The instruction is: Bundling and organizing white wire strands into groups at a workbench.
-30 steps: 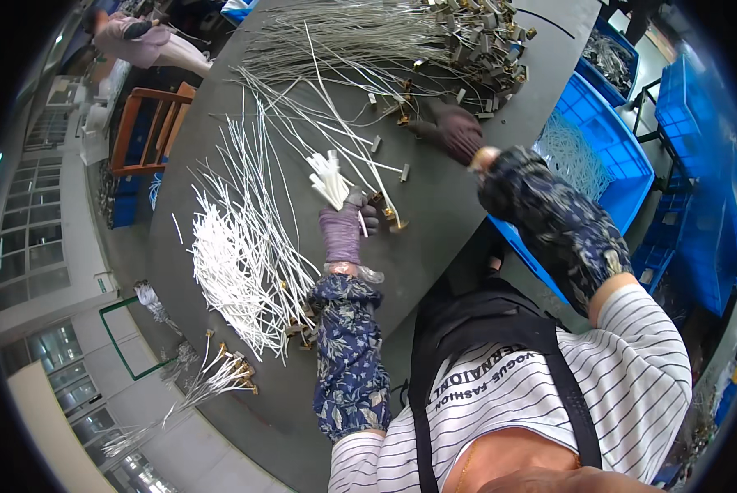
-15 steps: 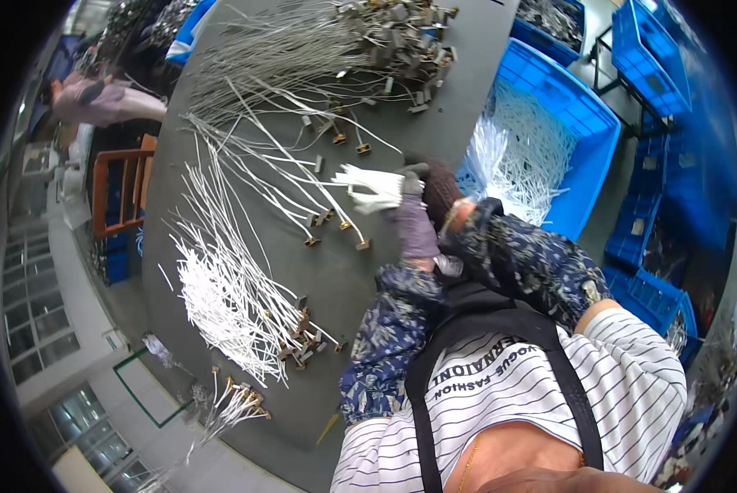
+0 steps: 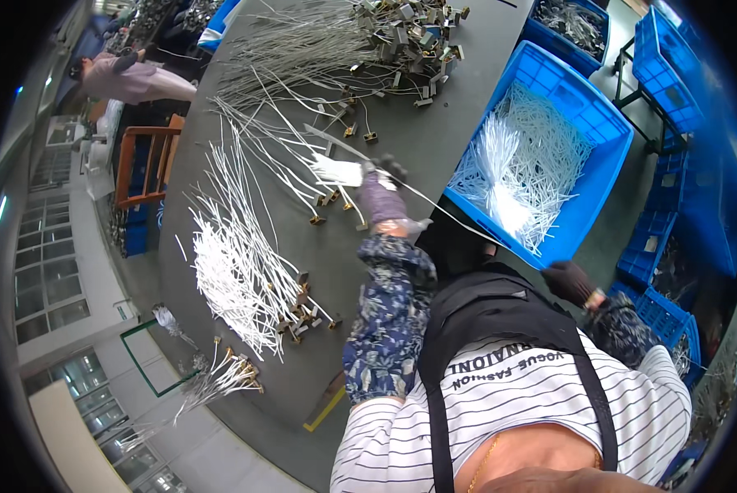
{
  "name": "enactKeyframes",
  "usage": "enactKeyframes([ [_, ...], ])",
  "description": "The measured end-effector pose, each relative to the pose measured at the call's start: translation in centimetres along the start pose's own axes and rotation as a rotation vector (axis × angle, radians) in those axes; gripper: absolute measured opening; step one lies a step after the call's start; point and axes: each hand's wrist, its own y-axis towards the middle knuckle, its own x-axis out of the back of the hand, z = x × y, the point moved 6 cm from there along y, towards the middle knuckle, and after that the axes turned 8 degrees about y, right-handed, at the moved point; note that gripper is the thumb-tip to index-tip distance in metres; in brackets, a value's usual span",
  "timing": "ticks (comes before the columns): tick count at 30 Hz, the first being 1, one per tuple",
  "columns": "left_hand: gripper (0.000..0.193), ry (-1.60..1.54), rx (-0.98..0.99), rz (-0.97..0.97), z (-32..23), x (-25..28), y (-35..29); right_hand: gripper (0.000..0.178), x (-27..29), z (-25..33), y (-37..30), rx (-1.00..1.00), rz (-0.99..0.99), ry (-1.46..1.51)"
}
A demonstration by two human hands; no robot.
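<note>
My left hand (image 3: 382,187), in a grey-purple glove with dark fingertips, is closed round a bundle of short white tubes (image 3: 337,171) above the grey table. A thin white wire (image 3: 454,212) passes by this hand and stretches taut down to the right, along the blue bin's near edge. Out past that edge is my right hand (image 3: 570,283), in a dark brown glove, slightly blurred, with its fingers curled. What lies in its fingers is too unclear to make out. Several wires with small brass-coloured end pieces (image 3: 319,219) lie beside the left hand.
A heap of white tubes and wires (image 3: 241,287) covers the table's near left. Grey wires with metal blocks (image 3: 409,37) pile at the far end. The blue bin (image 3: 602,164) holds loose white strips and a tied bundle. Blue crates (image 3: 664,70) stand at right; a person (image 3: 130,78) is at far left.
My right hand has left the left hand and swung right, toward my side. A taut white wire now shows across that gap. The left hand keeps the tube bundle, slightly farther left.
</note>
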Motion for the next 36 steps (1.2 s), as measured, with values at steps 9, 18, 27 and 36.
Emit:
enactKeyframes([
  [9, 0.026, 0.102, -0.231, -0.280, -13.2, -2.6, 0.2, 0.026, 4.0, -2.8, -2.1, 0.035, -0.173, -0.013],
  [18, 0.017, 0.507, -0.172, 0.147, -9.5, -6.3, -3.0, 0.028, 2.2, 1.3, -1.9, 0.142, -0.113, -0.070],
  [27, 0.029, 0.377, -0.140, -0.171, -8.8, 3.8, -1.8, 0.027, -5.3, 9.3, 1.8, 0.206, 0.110, 0.026],
  [36, 0.027, 1.122, 0.043, -0.110, -8.4, 5.2, -2.7, 0.057, -23.7, 31.1, 4.1, 0.869, 0.296, -0.548],
])
